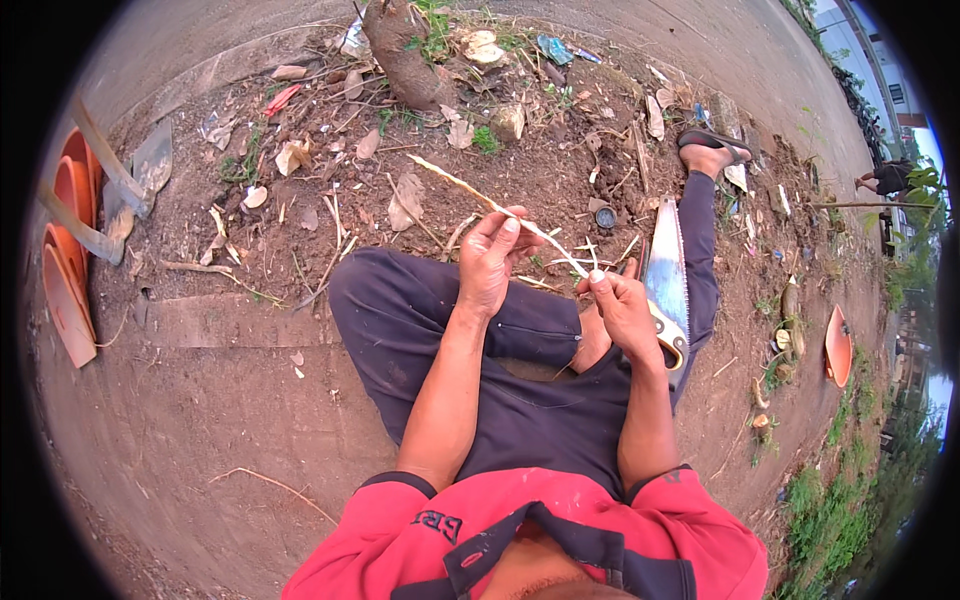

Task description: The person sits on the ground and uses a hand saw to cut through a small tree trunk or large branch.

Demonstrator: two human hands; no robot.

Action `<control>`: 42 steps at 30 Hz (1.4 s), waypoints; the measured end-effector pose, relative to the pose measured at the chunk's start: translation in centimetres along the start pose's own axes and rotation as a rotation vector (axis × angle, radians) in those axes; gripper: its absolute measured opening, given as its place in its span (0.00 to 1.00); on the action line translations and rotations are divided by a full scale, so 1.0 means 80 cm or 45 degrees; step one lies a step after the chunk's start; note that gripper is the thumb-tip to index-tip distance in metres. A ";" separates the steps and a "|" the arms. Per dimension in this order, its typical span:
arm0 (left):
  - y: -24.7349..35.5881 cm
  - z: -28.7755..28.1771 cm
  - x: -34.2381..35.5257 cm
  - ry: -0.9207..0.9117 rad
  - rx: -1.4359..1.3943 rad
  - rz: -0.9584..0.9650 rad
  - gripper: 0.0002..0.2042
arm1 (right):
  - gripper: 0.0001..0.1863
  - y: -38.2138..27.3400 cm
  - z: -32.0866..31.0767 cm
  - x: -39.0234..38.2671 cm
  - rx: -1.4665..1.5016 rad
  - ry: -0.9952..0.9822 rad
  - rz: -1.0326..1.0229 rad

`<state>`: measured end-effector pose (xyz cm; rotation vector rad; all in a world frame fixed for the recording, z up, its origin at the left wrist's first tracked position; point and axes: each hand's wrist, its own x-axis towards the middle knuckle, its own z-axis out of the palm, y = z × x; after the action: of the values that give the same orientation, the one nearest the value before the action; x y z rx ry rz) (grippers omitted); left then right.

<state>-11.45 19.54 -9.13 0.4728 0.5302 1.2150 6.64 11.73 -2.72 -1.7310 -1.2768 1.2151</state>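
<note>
A thin, pale peeled stick slants across in front of me, its far end pointing up and to the left. My left hand is closed around its middle, thumb on top. At the near end of the stick, my right hand is closed with the thumb pressed against it. A short pale sliver stands out beside that end; I cannot tell whether it is attached. A handsaw with a pale yellow handle lies along my right leg, just beyond my right hand.
Bare soil carries leaves, twigs and litter around a tree stump. Orange clay-coloured pots and metal digging blades stand at the left. An orange curved piece lies at the right. My sandalled foot rests ahead.
</note>
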 end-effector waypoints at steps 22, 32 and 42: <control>-0.008 0.011 0.017 -0.035 -0.437 -0.055 0.08 | 0.20 0.011 0.054 0.043 0.179 0.219 -0.113; -0.024 0.084 -0.044 0.061 0.379 0.539 0.08 | 0.13 -0.030 0.030 0.062 1.066 0.334 0.316; 0.021 0.055 -0.025 0.331 -0.401 0.131 0.09 | 0.15 -0.040 -0.002 0.013 0.171 -0.073 -0.001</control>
<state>-10.51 17.85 -4.44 0.0750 0.5268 1.4395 5.77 13.71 -0.12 -1.6102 -1.1999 1.3280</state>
